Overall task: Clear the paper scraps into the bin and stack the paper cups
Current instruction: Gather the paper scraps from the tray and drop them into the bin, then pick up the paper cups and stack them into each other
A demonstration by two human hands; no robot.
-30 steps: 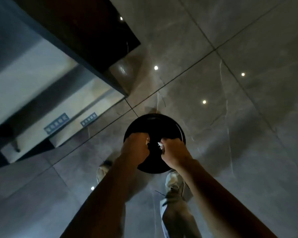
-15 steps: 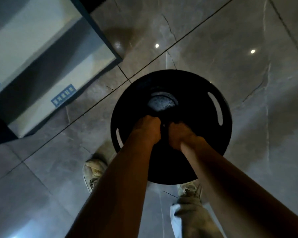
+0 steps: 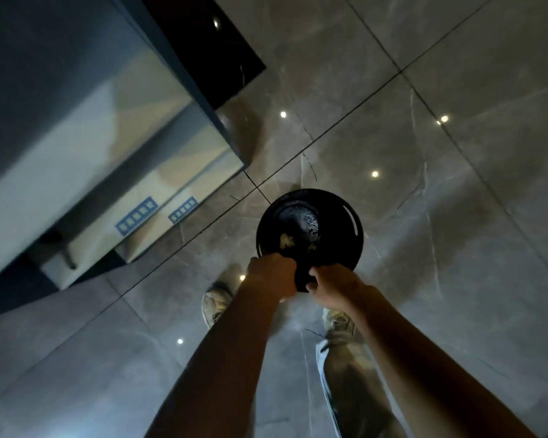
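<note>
A round black bin (image 3: 351, 248) with slotted handles in its rim stands on the tiled floor below me. Inside it lie a pale paper scrap (image 3: 286, 240) and a crumpled white mass of paper (image 3: 309, 217). My left hand (image 3: 272, 276) and my right hand (image 3: 334, 284) hover side by side over the bin's near rim. Both have their fingers curled in, and no scrap shows in either. No paper cups are in view.
A dark-edged counter or cabinet (image 3: 184, 74) with a glossy side panel rises at the left, close to the bin. The floor (image 3: 456, 184) is glossy grey tile reflecting ceiling lights. My two shoes (image 3: 217, 303) stand just behind the bin.
Both hands pulled back from deep inside the bin to its near rim. The white scrap held a second ago has left my right hand, and scraps now lie inside the bin.
</note>
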